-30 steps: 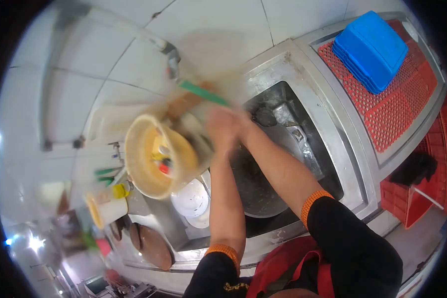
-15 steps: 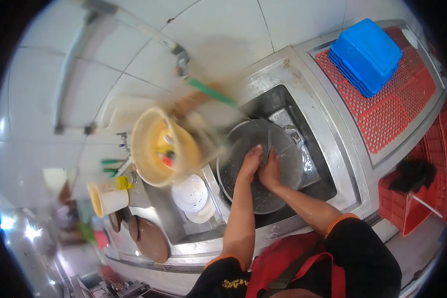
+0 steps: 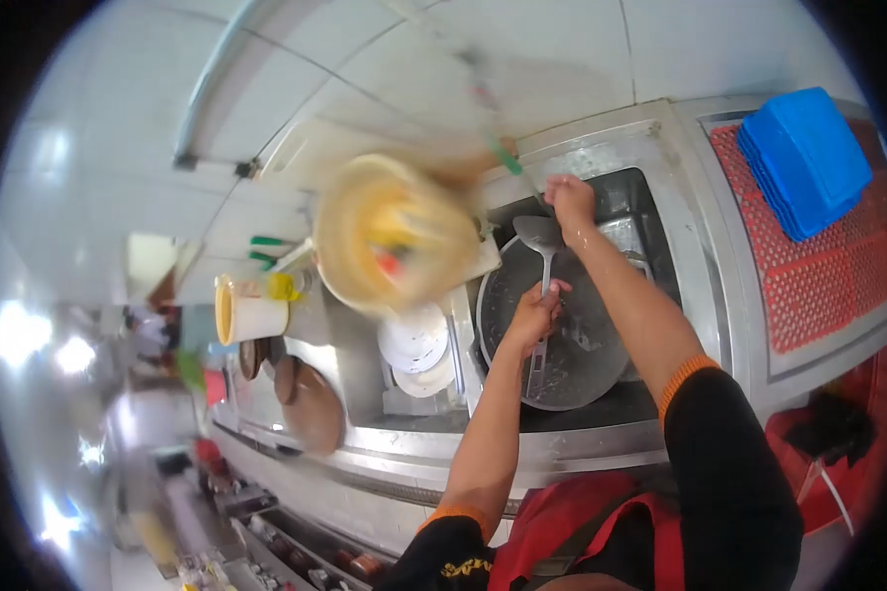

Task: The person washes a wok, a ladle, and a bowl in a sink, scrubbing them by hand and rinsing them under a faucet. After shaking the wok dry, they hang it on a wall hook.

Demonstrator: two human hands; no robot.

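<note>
My left hand (image 3: 535,317) is closed around the handle of a large grey serving spoon (image 3: 539,234), its bowl pointing away from me. The spoon lies over a wide, round dark basin (image 3: 591,360) of cloudy water in the sink. Beyond the spoon's bowl, my right hand (image 3: 570,205) is raised with curled fingers, close to the thin stream under a green-tipped hose (image 3: 505,156). What those fingers hold, if anything, is too small to make out.
A cream bucket (image 3: 340,261) with colourful items, blurred, stands left of the sink. White plates (image 3: 414,340) lie in the left sink basin. Stacked blue containers (image 3: 808,163) rest on a red perforated mat (image 3: 803,281) at right. A brown round lid (image 3: 315,409) sits at left.
Both hands were together low in the basin. Now my right hand has moved up towards the hose, and the spoon shows above the water in my left hand. The whole view has shifted.
</note>
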